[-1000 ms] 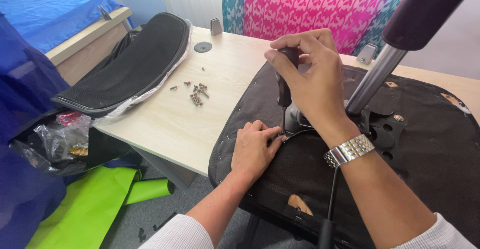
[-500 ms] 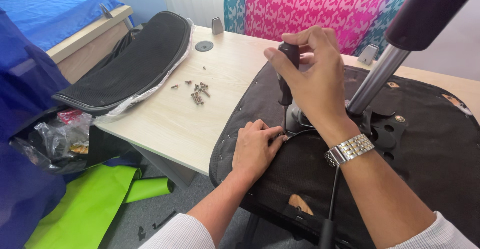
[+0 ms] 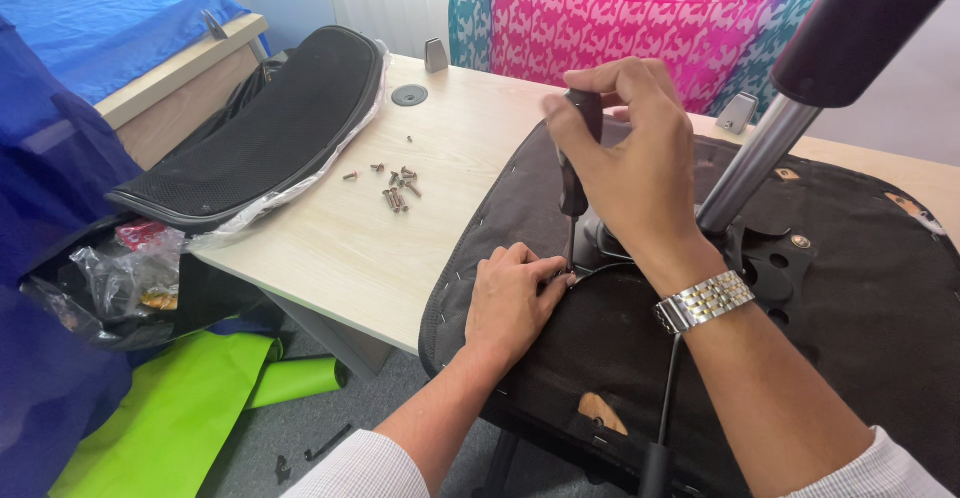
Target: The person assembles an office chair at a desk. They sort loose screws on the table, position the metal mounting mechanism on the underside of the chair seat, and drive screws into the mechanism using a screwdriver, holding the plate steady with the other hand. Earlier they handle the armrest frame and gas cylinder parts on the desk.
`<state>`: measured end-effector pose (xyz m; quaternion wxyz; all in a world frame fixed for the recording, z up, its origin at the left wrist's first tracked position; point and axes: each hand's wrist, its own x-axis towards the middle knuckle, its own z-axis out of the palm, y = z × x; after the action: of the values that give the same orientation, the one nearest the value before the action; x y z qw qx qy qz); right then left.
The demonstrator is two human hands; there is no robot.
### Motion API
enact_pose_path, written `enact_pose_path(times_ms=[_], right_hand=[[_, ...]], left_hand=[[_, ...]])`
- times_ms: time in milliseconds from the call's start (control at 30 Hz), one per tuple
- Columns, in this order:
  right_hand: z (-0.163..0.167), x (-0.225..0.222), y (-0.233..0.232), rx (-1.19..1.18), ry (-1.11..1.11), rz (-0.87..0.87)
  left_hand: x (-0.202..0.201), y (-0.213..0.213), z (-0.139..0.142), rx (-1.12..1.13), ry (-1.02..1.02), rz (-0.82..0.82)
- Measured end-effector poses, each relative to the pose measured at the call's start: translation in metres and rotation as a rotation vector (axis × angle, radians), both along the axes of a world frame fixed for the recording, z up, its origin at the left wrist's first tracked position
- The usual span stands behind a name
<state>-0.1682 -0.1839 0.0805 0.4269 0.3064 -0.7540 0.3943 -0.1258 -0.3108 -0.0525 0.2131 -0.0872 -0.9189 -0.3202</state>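
Screwdriver [image 3: 575,163] near loose screws [image 3: 393,184]

Loose screws [image 3: 394,184] on desk [image 3: 340,248], left of seat [image 3: 800,358]

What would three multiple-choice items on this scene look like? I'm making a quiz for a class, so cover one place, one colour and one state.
1. Where do the loose screws lie?
A. on the floor
B. on the desk, beside the mesh chair back
C. in the plastic bag

2. What colour is the sheet on the floor under the desk?
A. bright green
B. red
C. white

3. How is the screwdriver held?
A. lying flat on the desk
B. upright in the right hand, tip down at the chair seat by the left hand
C. in the left hand, pointing up

Answers:
1 B, the screws are scattered on the bare wood next to the black mesh part.
2 A, the sheet below the desk edge is lime green.
3 B, the right hand grips the dark handle from above while the left hand's fingers rest at its tip.
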Motion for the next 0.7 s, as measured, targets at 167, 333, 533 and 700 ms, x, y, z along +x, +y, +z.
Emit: enact_pose_path(times_ms=[167,333,533,700], right_hand=[[0.003,0.001,0.000,-0.014,-0.074,-0.018],[0.003,-0.001,0.000,-0.015,-0.089,0.044],[0.003,0.000,-0.002,-0.061,-0.234,0.062],[0.003,0.008,-0.006,0.007,-0.059,0.013]], left_hand=[[0.000,0.001,0.001,0.017,-0.004,0.000],[0.000,0.001,0.000,0.024,0.016,-0.001],[0.000,0.001,-0.002,0.012,0.020,0.004],[0.001,0.000,-0.002,0.019,0.034,-0.004]])
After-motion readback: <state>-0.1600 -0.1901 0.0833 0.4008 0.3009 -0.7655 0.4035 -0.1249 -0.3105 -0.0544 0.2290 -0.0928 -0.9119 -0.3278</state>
